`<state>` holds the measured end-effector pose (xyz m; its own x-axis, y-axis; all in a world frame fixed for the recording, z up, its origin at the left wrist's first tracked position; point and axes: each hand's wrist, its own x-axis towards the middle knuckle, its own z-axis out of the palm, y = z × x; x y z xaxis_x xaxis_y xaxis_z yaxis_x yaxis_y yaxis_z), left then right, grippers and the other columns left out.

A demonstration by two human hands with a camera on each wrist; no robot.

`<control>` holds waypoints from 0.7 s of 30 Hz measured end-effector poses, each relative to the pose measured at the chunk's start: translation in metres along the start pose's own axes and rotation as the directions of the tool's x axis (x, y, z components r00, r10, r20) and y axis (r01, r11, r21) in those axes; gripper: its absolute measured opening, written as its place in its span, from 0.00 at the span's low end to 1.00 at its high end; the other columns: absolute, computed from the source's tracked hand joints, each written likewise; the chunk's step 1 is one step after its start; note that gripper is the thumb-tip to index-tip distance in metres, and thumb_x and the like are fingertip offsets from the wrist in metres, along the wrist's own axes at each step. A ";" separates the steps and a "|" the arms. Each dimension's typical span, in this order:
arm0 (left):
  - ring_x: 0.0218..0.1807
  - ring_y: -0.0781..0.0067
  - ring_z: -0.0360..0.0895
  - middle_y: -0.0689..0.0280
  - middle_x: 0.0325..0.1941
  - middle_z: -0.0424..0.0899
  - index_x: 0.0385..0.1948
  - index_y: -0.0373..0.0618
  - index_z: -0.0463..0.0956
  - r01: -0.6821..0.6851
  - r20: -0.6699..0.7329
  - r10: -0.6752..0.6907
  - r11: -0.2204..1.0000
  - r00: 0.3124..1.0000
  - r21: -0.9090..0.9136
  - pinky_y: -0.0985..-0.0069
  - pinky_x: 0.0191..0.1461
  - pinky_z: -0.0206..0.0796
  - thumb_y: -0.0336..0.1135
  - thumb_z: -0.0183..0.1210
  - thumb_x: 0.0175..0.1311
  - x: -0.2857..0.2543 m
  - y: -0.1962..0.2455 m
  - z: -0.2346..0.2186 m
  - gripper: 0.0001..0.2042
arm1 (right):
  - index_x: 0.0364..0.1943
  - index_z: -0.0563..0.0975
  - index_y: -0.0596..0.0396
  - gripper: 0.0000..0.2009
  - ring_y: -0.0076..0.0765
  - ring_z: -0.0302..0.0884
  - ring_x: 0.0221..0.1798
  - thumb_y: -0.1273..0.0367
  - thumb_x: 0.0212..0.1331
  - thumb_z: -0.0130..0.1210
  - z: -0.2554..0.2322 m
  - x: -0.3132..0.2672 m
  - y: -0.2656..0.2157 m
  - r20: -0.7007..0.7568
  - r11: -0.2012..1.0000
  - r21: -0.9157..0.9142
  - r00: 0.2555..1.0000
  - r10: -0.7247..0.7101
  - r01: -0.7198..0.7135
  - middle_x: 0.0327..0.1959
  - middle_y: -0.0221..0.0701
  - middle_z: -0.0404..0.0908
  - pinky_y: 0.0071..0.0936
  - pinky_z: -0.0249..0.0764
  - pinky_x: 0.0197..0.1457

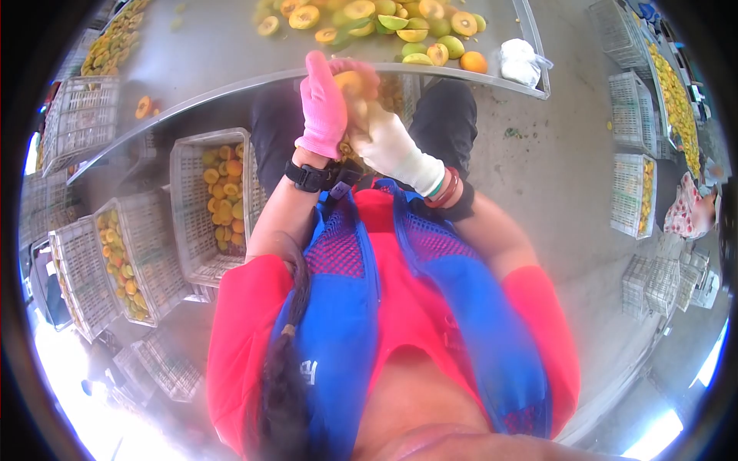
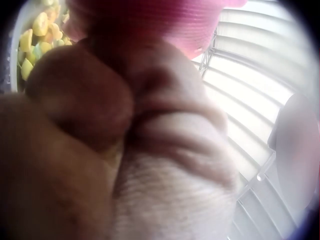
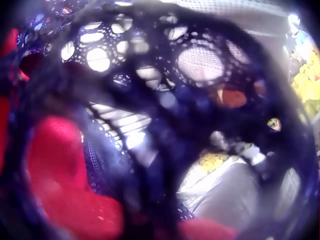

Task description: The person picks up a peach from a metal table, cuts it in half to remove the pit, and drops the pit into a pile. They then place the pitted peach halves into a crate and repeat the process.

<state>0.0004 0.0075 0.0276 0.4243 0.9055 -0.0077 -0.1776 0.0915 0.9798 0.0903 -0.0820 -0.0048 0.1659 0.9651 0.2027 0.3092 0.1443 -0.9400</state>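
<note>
My left hand (image 1: pixel 323 111) wears a pink glove and holds an orange-yellow peach (image 1: pixel 351 83), its thumb side raised. From the right, my white-gloved right hand (image 1: pixel 396 150) grips the near side of the same fruit with curled fingers. Motion blur softens the fruit and fingertips. Both hands meet above my lap, just short of the metal table's edge. Halved peaches (image 1: pixel 304 17) lie heaped on the table beyond them. In the left wrist view, the pink glove (image 2: pixel 150 20) shows at the top; the fruit is hidden there. Dark mesh covers most of the right wrist view.
The metal table (image 1: pixel 207 54) has a raised rim. A white plastic bag (image 1: pixel 520 63) lies at its right corner. On my left stands a crate (image 1: pixel 188 207) of peach pieces, with another fruit-filled crate (image 1: pixel 146 253) beside it. More crates (image 1: pixel 634 192) line the far right.
</note>
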 end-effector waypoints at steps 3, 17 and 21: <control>0.31 0.70 0.80 0.60 0.31 0.84 0.34 0.35 0.81 0.032 -0.037 -0.032 0.999 0.999 -0.011 0.76 0.42 0.72 0.68 0.29 0.73 0.000 0.000 0.001 0.41 | 0.45 0.72 0.63 0.13 0.53 0.81 0.32 0.70 0.59 0.57 0.000 0.000 0.005 0.021 0.998 0.049 0.999 0.029 -0.030 0.30 0.49 0.80 0.39 0.76 0.37; 0.35 0.66 0.80 0.56 0.35 0.84 0.34 0.35 0.80 -0.105 0.133 0.107 0.994 0.985 -0.020 0.70 0.45 0.72 0.61 0.33 0.76 0.002 -0.005 -0.005 0.35 | 0.42 0.72 0.59 0.08 0.31 0.74 0.26 0.73 0.60 0.54 0.017 0.001 0.019 0.110 0.941 0.324 0.992 0.063 -0.096 0.27 0.32 0.76 0.33 0.73 0.33; 0.34 0.63 0.79 0.54 0.34 0.83 0.33 0.36 0.78 -0.023 0.235 0.061 0.987 0.970 -0.162 0.69 0.44 0.72 0.63 0.34 0.75 0.009 -0.002 -0.013 0.34 | 0.42 0.72 0.56 0.05 0.22 0.69 0.23 0.73 0.65 0.51 0.007 -0.002 -0.009 0.106 0.881 0.425 0.979 0.177 -0.205 0.27 0.27 0.73 0.23 0.67 0.27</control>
<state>-0.0068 0.0210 0.0231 0.6099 0.7863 0.0991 -0.3285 0.1370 0.9345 0.0808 -0.0838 0.0013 0.1181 0.9930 0.0032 -0.1598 0.0222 -0.9869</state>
